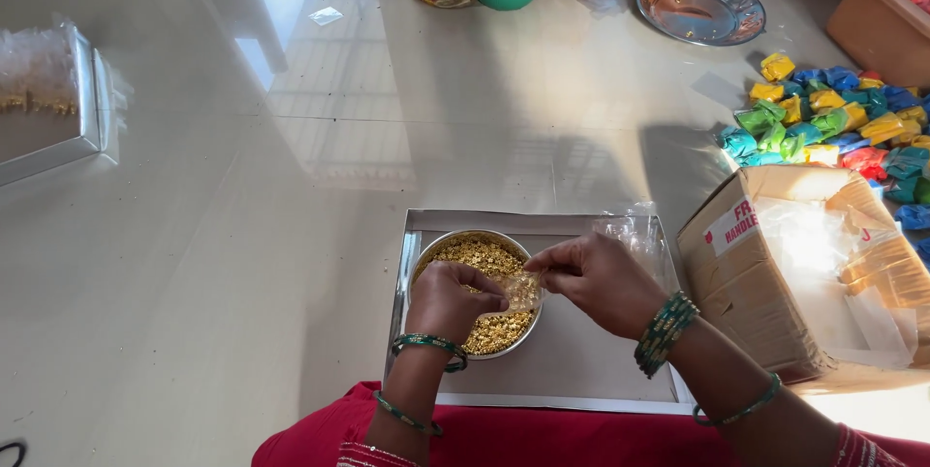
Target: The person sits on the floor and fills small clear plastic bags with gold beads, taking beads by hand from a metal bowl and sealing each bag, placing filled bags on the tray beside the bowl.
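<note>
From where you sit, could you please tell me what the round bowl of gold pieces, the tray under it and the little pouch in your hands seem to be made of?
The round bowl looks like polished metal, probably steel, given its bright silvery rim. The tray has a matte grey base and shiny silver edges, so metal or foil-faced card. The little pouch, held by the left hand and right hand, is see-through and crinkled, likely thin plastic film.

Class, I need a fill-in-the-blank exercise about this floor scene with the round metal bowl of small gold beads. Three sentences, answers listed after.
1. The round metal bowl of small gold beads sits in a shallow grey ____.
2. The left hand and right hand hold a small clear plastic ____ together above the bowl.
3. Across the floor, another person's hands rest in a ____ plastic bowl.

Answers: tray; pouch; green
</note>
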